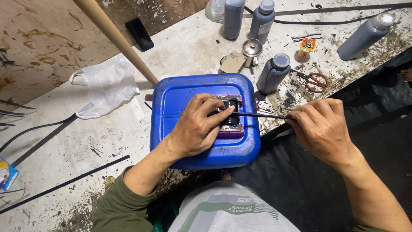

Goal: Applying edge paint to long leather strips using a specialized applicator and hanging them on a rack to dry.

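While looking down through the head view, seeing the left hand pressing down on a small black-and-magenta cartridge lying on top of a blue plastic can, the can standing at the near edge of the tabletop. Curling the left fingers closed over the cartridge's left end and holding it flat against the can. Pinching, with the right hand, the far end of a thin dark rod, fingers shut tight around it. Running the rod's long axis almost level from right to left, its tip meeting the cartridge just under the left fingertips. Sitting, then, directly left of the right fingers along the line of the rod, with the left hand already on the cartridge and so the nearer of the two.

Standing behind the can: several grey bottles, a small metal funnel and orange-handled scissors, all well apart from both hands. Lying to the left of the can, a crumpled white plastic bag, and leaning across above it, a pale wooden pole.
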